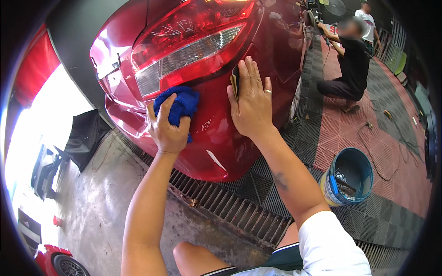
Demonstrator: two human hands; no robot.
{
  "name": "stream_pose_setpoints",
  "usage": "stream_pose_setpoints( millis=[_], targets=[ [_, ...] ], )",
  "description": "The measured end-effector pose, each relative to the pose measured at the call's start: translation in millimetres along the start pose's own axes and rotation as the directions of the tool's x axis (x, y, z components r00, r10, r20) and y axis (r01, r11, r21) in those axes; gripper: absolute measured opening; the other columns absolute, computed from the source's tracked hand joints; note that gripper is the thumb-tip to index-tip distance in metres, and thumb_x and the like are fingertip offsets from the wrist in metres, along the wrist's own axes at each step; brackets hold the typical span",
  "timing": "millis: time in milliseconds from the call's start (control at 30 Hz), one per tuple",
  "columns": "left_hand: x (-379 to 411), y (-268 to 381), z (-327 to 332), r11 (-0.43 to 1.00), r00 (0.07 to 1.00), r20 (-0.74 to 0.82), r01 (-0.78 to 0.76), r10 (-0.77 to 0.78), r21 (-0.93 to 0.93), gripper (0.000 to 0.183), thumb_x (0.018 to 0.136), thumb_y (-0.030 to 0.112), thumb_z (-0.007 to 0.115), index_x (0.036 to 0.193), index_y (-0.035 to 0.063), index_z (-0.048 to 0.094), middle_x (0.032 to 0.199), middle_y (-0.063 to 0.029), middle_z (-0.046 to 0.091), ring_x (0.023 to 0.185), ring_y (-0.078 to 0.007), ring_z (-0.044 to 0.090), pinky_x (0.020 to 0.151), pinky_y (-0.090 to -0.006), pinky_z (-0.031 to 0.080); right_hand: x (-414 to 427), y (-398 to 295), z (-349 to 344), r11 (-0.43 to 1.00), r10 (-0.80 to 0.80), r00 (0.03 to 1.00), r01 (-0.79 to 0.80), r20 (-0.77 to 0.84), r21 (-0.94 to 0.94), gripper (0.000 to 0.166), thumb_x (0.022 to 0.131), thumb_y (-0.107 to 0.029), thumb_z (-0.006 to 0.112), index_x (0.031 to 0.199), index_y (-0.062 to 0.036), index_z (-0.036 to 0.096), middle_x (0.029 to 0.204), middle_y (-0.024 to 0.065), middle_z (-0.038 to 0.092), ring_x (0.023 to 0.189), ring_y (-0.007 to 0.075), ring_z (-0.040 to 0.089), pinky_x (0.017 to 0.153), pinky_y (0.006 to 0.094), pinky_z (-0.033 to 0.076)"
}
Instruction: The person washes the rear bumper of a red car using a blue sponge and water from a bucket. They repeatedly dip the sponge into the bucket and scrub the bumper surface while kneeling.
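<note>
A red car's rear corner fills the upper middle, with its tail light (193, 51) above the glossy bumper (214, 145). My left hand (168, 127) grips a bunched blue microfiber cloth (184, 103) against the bodywork, just below the clear section of the lamp. To the right, my right hand (253, 100) lies nearly flat on the painted panel beside the tail light, wearing a ring. Between its thumb and fingers shows the edge of a folded sheet (234, 82), dark on one face and tan on the other, probably sandpaper; the palm hides the rest.
A blue-rimmed bucket (369, 186) with water stands at the right on floor tiles. Beyond it, cables (380, 172) cross the floor, and a crouching co-worker (352, 65) holds a power tool at the car's side. A drain grate (234, 210) runs below the bumper.
</note>
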State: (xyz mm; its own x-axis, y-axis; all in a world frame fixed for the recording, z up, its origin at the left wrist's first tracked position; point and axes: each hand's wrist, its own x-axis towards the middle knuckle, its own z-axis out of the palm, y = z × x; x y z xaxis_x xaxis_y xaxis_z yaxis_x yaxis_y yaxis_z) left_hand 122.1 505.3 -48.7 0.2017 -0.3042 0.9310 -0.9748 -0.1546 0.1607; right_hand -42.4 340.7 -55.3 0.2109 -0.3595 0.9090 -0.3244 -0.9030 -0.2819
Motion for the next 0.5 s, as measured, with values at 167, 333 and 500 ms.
stream_pose_setpoints(
  millis=[167,333,500],
  targets=[
    [0.1,-12.1,-2.9,0.995,0.996,-0.037,-0.081,0.083,0.066,0.057,0.070,0.017,0.071,0.127,0.0179,0.071,0.120,-0.0197,0.061,0.107,-0.0427,0.063,0.095,-0.0535,0.052,-37.2,-26.7,3.4,0.997,-0.080,0.995,0.078,0.052,0.027,0.073,0.103,-0.034,0.061,0.159,0.0028,0.034,0.168,0.0240,0.034,0.156,0.0397,0.034,0.119,0.0680,0.027],
    [1.4,-5.7,4.8,0.994,0.993,-0.051,-0.101,0.103,0.032,0.057,0.070,0.017,0.071,0.127,0.0182,0.071,0.121,-0.0205,0.061,0.108,-0.0430,0.063,0.094,-0.0535,0.053,15.9,38.5,10.0,0.995,0.019,0.999,-0.015,-0.035,0.099,0.065,0.108,-0.033,0.053,0.160,0.0018,0.033,0.167,0.0253,0.033,0.155,0.0405,0.033,0.118,0.0651,0.031],
    [0.0,-6.6,-2.2,0.999,1.000,-0.024,0.011,-0.010,0.030,0.057,0.072,0.017,0.072,0.129,0.0187,0.070,0.124,-0.0217,0.061,0.113,-0.0448,0.062,0.098,-0.0548,0.052,-53.7,-5.8,-5.7,0.986,-0.093,0.989,0.076,0.111,0.147,0.067,0.106,-0.028,0.056,0.162,0.0006,0.032,0.171,0.0241,0.029,0.158,0.0398,0.029,0.121,0.0620,0.026]
  ],
)
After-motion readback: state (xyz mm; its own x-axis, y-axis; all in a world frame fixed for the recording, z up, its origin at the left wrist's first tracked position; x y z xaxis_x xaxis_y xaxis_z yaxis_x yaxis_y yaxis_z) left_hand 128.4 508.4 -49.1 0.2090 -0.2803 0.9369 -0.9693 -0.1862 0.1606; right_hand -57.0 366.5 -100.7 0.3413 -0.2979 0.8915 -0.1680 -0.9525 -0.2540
